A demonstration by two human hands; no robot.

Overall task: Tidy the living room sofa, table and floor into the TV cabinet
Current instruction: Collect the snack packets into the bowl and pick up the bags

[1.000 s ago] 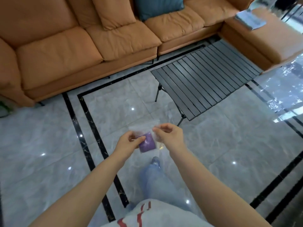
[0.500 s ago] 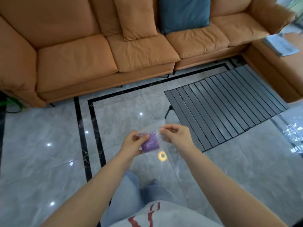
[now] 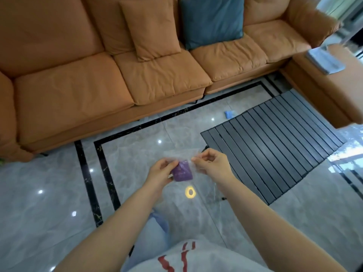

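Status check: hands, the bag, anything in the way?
Left hand and right hand both pinching clear bag, purple item inside. Nothing blocking.

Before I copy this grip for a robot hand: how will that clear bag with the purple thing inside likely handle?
The clear bag is thin film, pinched by the left hand and right hand, so it is probably floppy and maybe slippery. The purple item sits low in it, so the weight likely hangs at the bottom. It looks light.
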